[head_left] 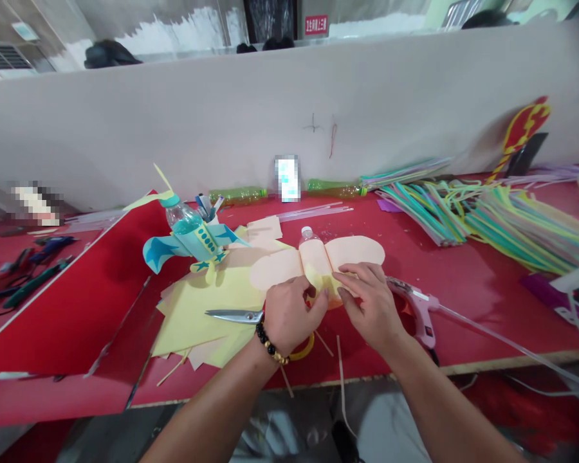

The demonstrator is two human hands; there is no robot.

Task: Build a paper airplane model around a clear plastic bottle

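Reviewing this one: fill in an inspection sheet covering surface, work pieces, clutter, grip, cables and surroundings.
Surface: red tabletop.
Work pieces: bottle wrapped in pale paper, with rounded paper wings.
Clutter: partly hidden scissors, paper sheets, glue gun, coloured strips, blue-winged bottle model.
Grip: left hand and right hand both at the yellow paper piece; finger closure unclear.
Cables: dark cord-like piece at the glue gun's handle; run hidden.
Surroundings: pale partition, red sign beyond.
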